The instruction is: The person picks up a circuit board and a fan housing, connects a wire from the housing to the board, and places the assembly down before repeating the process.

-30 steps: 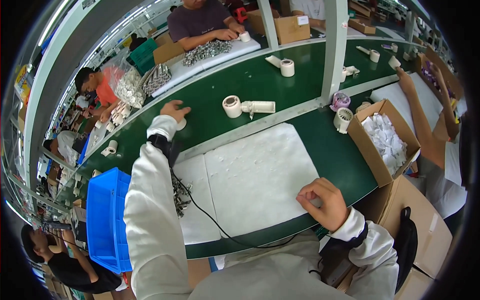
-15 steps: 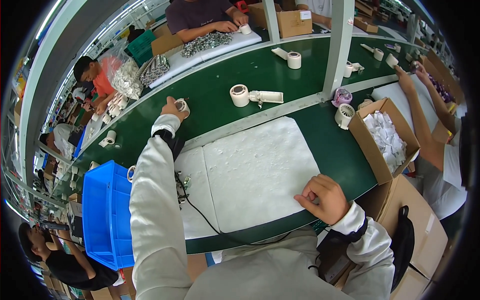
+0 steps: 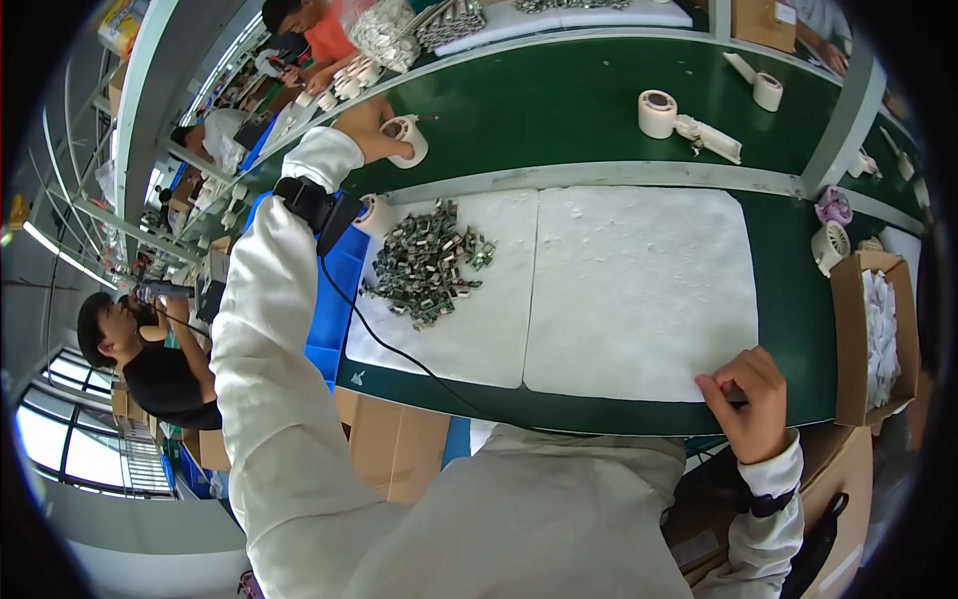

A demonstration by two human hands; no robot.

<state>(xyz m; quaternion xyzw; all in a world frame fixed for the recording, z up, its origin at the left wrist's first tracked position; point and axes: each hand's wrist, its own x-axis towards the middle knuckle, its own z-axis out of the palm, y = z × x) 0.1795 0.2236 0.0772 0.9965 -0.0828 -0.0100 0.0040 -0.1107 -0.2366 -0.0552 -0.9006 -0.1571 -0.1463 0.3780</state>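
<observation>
My left hand (image 3: 374,135) reaches far out over the green bench and grips a roll of cream tape (image 3: 409,138). My right hand (image 3: 750,399) rests, fingers curled, on the near right corner of a white foam mat (image 3: 639,290), pinching its edge. A pile of small metal clips (image 3: 429,262) lies on the left foam mat (image 3: 479,329). A black band with a cable sits on my left wrist (image 3: 311,208).
Another tape roll (image 3: 657,112) and a white part (image 3: 711,138) lie on the green belt (image 3: 559,110). A cardboard box (image 3: 878,334) of white pieces stands at right, a blue bin (image 3: 334,299) at left. Other people work along the line at upper left.
My left hand has closed on the tape roll. The view has swung left, so the pile of metal clips is now in sight. My right hand stays on the mat's corner.
</observation>
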